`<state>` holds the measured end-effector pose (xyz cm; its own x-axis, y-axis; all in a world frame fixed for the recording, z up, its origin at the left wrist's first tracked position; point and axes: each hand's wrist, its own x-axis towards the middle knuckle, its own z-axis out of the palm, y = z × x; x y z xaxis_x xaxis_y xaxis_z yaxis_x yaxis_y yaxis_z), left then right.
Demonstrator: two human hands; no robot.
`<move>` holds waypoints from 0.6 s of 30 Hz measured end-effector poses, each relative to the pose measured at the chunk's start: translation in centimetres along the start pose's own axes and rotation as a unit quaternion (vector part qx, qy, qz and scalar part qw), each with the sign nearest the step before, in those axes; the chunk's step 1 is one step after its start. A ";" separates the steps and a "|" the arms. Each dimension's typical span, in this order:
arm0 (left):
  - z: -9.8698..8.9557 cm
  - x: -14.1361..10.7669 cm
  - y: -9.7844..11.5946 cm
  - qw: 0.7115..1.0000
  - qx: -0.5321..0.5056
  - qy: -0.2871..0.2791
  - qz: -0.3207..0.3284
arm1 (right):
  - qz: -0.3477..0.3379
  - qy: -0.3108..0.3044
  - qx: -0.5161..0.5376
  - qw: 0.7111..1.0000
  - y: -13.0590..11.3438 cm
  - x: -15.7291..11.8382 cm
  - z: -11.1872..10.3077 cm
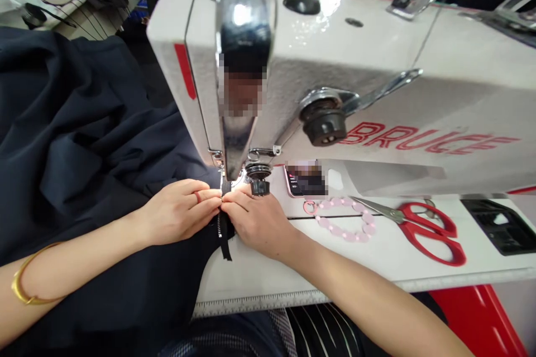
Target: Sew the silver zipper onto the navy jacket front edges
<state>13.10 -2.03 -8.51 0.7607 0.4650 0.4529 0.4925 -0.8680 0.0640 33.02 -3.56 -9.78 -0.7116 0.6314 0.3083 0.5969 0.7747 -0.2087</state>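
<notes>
A white sewing machine (377,61) stands over dark navy fabric (84,139) that spreads across the left side. Beneath its needle area runs a black zipper (224,237) with metal teeth, its lower end hanging loose toward me. My left hand (178,211) lies on the fabric, fingers pressed together, fingertips at the left edge of the zipper. From the right, my right hand (255,220) pinches the zipper with bent fingers, close to the left fingertips. The needle and presser foot are mostly hidden behind the machine head.
Red-handled scissors (433,228) lie right of my right hand, beside a pink beaded loop (345,220) and a phone (305,178). A black tray (500,226) is set in the table at far right. A ruler strip (259,302) lines the front edge.
</notes>
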 end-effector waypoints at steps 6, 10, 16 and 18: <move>-0.2 0.4 -0.2 0.998 0.056 0.022 0.036 | -0.004 0.004 0.016 1.000 0.0 0.0 -0.3; -0.1 0.3 -0.6 0.998 0.055 0.013 0.035 | 0.017 -0.021 0.032 0.999 0.1 0.4 -0.5; 0.4 0.7 -1.8 0.996 0.076 0.009 0.038 | 0.062 -0.050 0.057 0.995 0.7 1.2 -0.7; 0.4 1.0 -2.2 0.996 0.083 0.005 0.035 | 0.074 -0.056 0.053 0.994 0.9 1.4 -0.7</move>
<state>12.94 0.45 -8.60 0.7920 0.4011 0.4603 0.5013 -0.8576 -0.1150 32.81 -2.03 -8.84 -0.6592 0.7339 0.1638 0.6597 0.6690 -0.3424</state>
